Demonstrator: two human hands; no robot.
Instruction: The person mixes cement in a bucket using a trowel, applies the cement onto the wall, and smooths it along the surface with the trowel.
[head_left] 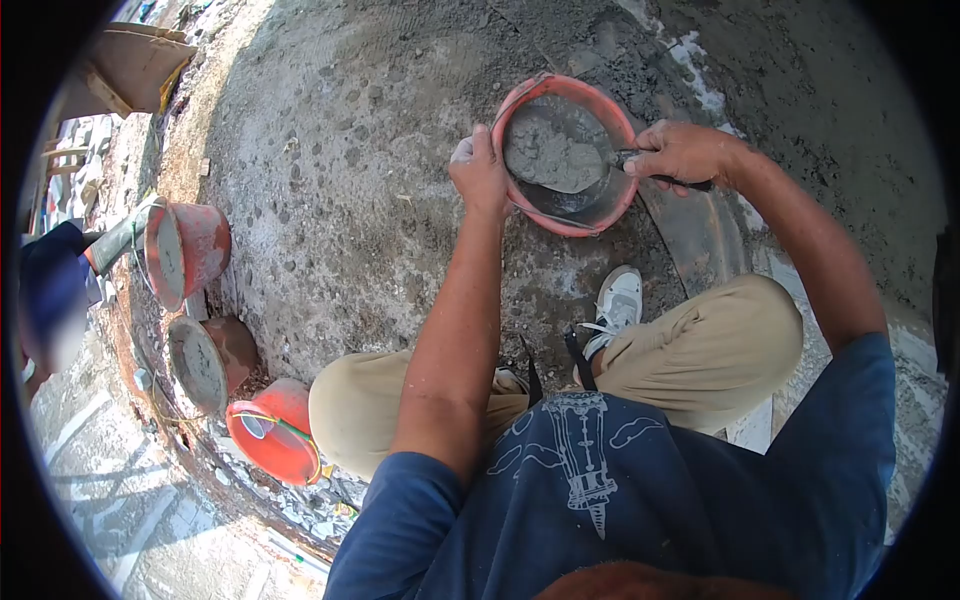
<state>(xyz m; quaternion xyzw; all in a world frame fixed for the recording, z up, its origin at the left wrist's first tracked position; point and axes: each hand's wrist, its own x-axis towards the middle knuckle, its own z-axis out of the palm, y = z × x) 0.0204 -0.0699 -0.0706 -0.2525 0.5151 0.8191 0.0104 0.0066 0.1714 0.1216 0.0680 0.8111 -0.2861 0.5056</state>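
Observation:
A red bucket [567, 227] holding wet grey mortar [540, 140] is in front of me, its mouth facing up toward the camera. My left hand [480, 172] is closed on the left side of its rim. In my right hand [690, 157] is the dark handle of a trowel [700, 185], gripped at the bucket's right rim. The trowel's blade reaches into the bucket and is largely hidden by a lump of mortar.
To my left stand a mortar-filled red bucket [208, 250], a brownish bucket with grey contents [237, 350] and a tilted orange-red bucket [285, 405]. Another person [55, 290] is at the left edge. Smooth wet mortar [840, 130] covers the surface at right.

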